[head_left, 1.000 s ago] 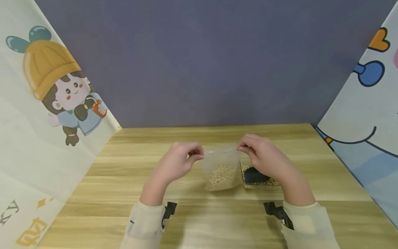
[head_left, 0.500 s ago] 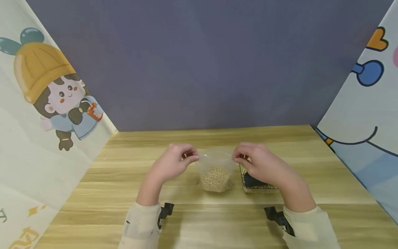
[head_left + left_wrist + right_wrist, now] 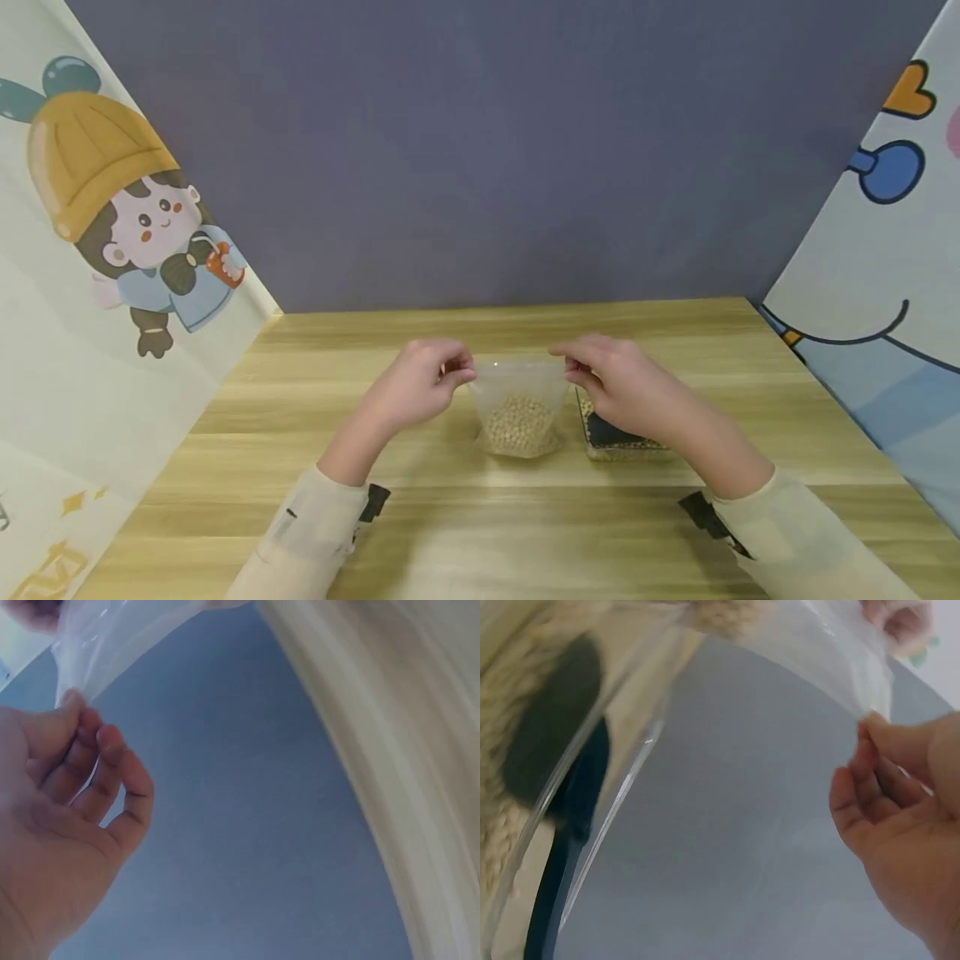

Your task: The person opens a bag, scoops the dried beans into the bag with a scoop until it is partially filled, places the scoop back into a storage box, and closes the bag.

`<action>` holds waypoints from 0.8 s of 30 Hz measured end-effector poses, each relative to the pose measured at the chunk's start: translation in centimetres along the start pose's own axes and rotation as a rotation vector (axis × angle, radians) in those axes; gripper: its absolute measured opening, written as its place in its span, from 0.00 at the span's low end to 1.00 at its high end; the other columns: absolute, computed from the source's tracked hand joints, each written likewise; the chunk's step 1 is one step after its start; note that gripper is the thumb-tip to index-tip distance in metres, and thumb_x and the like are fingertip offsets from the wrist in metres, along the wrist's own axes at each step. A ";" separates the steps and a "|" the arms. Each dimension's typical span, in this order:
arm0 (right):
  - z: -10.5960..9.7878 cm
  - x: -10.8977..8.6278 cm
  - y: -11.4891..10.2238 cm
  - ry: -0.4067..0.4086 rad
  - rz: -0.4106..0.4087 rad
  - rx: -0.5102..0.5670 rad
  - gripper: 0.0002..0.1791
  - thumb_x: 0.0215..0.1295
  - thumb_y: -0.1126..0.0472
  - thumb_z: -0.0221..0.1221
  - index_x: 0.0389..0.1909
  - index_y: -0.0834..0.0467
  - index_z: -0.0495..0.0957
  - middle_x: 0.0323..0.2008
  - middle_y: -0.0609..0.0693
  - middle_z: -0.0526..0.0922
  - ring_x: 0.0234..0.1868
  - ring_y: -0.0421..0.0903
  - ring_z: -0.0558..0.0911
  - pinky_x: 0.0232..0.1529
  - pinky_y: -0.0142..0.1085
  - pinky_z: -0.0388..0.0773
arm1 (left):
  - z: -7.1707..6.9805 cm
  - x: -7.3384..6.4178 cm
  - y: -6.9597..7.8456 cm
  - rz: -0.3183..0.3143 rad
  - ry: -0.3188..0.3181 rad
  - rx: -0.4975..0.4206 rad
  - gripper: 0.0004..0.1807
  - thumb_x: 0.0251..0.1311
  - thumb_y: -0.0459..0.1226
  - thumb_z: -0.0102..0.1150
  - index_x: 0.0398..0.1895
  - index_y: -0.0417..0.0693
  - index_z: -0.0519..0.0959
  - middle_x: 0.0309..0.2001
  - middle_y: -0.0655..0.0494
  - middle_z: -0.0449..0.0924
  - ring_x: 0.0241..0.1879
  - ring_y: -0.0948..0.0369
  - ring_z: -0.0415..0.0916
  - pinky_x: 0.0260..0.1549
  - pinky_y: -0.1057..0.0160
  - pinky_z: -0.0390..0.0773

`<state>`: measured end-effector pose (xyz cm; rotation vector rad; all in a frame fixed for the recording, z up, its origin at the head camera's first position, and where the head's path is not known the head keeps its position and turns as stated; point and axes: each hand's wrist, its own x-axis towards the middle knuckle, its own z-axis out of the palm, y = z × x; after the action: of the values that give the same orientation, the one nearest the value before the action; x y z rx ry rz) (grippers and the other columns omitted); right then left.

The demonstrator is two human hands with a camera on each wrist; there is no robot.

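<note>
A clear plastic bag [image 3: 521, 417] with soybeans in its lower part stands upright on the wooden table. My left hand [image 3: 431, 379] pinches its top left corner between thumb and fingers; in the left wrist view the film gathers at the fingertips [image 3: 71, 697]. At the opposite top corner, my right hand [image 3: 611, 379] pinches the film with thumb and a finger, the index finger stretched along the top edge. The bag's mouth is drawn into a nearly straight line. Partly beneath the right hand sits a clear box [image 3: 626, 454] of soybeans, with a black scoop [image 3: 555, 720] lying in it.
The wooden table [image 3: 480, 533] reaches back to a grey-blue wall [image 3: 480, 150]. White panels with cartoon prints flank it on the left [image 3: 45, 333] and right [image 3: 840, 275]. The bean box stands close to the bag's right side.
The bag has shifted slightly left. Its mouth, rounded half a second ago, is now pulled nearly straight. My right index finger has stretched out along the edge, and both forearms have spread outward.
</note>
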<state>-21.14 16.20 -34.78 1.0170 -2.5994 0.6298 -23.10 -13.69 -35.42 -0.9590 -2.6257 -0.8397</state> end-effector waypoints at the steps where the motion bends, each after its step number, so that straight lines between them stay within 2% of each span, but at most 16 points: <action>1: 0.1 0.0 0.0 0.007 -0.009 -0.003 0.17 0.71 0.73 0.64 0.58 0.63 0.84 0.43 0.53 0.88 0.41 0.44 0.88 0.39 0.34 0.87 | 0.1 -0.1 0.0 0.003 0.009 -0.001 0.05 0.68 0.32 0.68 0.33 0.48 0.84 0.29 0.58 0.83 0.28 0.67 0.73 0.29 0.67 0.77; 5: 0.6 -0.1 0.0 0.056 -0.025 -0.011 0.10 0.69 0.74 0.64 0.47 0.62 0.87 0.41 0.52 0.89 0.40 0.45 0.89 0.39 0.35 0.89 | 0.5 -0.3 0.0 0.032 0.035 0.009 0.05 0.69 0.32 0.67 0.34 0.47 0.83 0.30 0.56 0.83 0.27 0.67 0.71 0.27 0.68 0.76; 8: 0.5 -0.2 -0.1 0.067 -0.014 -0.010 0.10 0.68 0.76 0.63 0.43 0.62 0.87 0.39 0.52 0.89 0.40 0.47 0.89 0.40 0.37 0.89 | 0.7 -0.2 0.1 0.047 0.032 0.008 0.04 0.71 0.32 0.65 0.35 0.46 0.83 0.31 0.56 0.83 0.28 0.66 0.71 0.28 0.68 0.77; 13: -0.1 -0.2 -0.4 -0.020 0.023 0.002 0.06 0.69 0.72 0.64 0.42 0.59 0.86 0.38 0.48 0.87 0.39 0.41 0.84 0.39 0.35 0.86 | 0.8 -0.1 0.0 0.054 -0.029 0.003 0.03 0.73 0.34 0.62 0.39 0.47 0.82 0.34 0.58 0.83 0.35 0.64 0.76 0.37 0.64 0.83; 17: -0.4 0.1 -0.1 -0.072 -0.009 0.011 0.02 0.73 0.63 0.64 0.42 0.53 0.85 0.36 0.41 0.83 0.38 0.35 0.79 0.39 0.34 0.83 | 1.0 0.0 0.0 0.098 -0.057 0.016 0.04 0.74 0.38 0.62 0.42 0.49 0.83 0.39 0.60 0.84 0.42 0.63 0.78 0.46 0.59 0.84; 21: -0.4 0.6 0.5 -0.103 -0.029 0.052 0.03 0.76 0.59 0.64 0.41 0.49 0.85 0.34 0.37 0.82 0.35 0.32 0.76 0.38 0.33 0.81 | 1.0 0.2 -0.1 0.131 -0.057 -0.002 0.03 0.74 0.39 0.63 0.43 0.50 0.84 0.39 0.61 0.85 0.42 0.64 0.78 0.45 0.61 0.84; 24: -0.4 1.0 0.9 -0.125 -0.040 0.071 0.04 0.75 0.60 0.64 0.42 0.48 0.86 0.35 0.37 0.81 0.34 0.32 0.75 0.35 0.31 0.79 | 0.8 0.2 -0.3 0.134 -0.054 -0.016 0.03 0.73 0.37 0.64 0.42 0.49 0.85 0.38 0.60 0.84 0.41 0.64 0.78 0.43 0.60 0.85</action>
<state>-22.40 16.40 -34.34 1.1627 -2.6724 0.6732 -23.48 -13.28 -36.14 -1.1623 -2.5686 -0.8152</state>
